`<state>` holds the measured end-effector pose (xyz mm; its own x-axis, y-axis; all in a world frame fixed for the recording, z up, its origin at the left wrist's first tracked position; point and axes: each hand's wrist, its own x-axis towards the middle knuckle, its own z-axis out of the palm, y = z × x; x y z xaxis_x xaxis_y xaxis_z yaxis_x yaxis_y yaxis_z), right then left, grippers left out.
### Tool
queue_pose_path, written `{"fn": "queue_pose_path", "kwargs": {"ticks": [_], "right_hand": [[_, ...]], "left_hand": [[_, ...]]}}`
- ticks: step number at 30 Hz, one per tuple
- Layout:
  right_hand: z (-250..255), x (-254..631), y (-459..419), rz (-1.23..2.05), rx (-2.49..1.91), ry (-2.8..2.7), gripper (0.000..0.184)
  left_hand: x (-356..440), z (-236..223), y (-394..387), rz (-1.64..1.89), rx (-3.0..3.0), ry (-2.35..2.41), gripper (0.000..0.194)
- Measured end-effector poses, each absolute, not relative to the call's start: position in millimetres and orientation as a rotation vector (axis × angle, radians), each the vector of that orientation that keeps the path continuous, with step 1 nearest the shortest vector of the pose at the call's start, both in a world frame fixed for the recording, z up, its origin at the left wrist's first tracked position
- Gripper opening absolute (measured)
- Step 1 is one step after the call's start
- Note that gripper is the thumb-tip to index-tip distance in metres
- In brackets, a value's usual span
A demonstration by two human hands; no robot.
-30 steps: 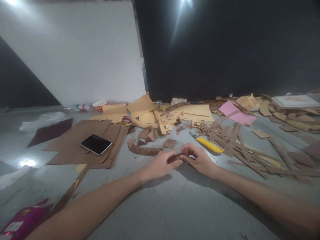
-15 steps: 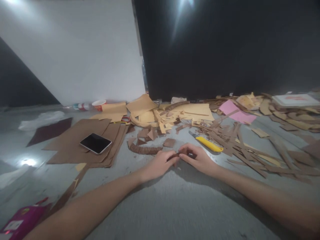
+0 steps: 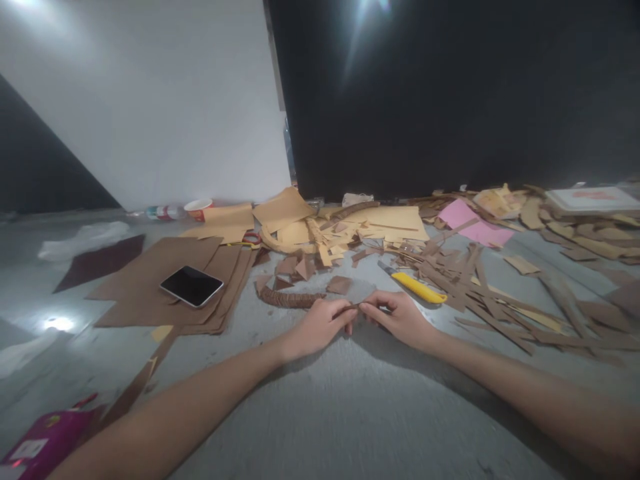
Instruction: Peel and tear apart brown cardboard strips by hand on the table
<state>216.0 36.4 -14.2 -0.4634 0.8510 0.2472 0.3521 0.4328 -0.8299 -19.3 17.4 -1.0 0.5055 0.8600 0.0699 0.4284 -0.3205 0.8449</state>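
Observation:
My left hand (image 3: 323, 325) and my right hand (image 3: 393, 317) meet at the middle of the grey table, fingertips nearly touching. Between them they pinch a small brown paper piece (image 3: 358, 305), mostly covered by the fingers. Just beyond my left hand lies a curved, ridged brown paper roll (image 3: 290, 299), its right end partly behind that hand. A square brown paper scrap (image 3: 339, 285) rests in front of the hands. Beyond my right hand is a yellow utility knife (image 3: 417, 287) with its blade end pointing away to the left.
Brown sheets (image 3: 145, 307) lie stacked at left under a phone (image 3: 192, 287). Brown strips (image 3: 500, 307) are heaped at right beside a pink sheet (image 3: 475, 223). Tan paper (image 3: 390, 220), red-handled scissors (image 3: 250, 239) and a paper cup (image 3: 199, 209) stand farther back. A magenta box (image 3: 50, 437) is at near left.
My right hand's fingers have drawn slightly down and away from my left fingertips, narrowing their curl. The brown piece stays between both hands. Nothing else on the table has moved.

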Motion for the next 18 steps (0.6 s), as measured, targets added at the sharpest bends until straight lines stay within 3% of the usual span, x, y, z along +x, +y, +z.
{"fn": "queue_pose_path", "kwargs": {"ticks": [18], "right_hand": [[-16.4,215.3,37.9,0.990,-1.026,-1.999,0.041]], "left_hand": [[-20.3,-5.0,19.3,0.664,1.966,1.047,0.044]]}}
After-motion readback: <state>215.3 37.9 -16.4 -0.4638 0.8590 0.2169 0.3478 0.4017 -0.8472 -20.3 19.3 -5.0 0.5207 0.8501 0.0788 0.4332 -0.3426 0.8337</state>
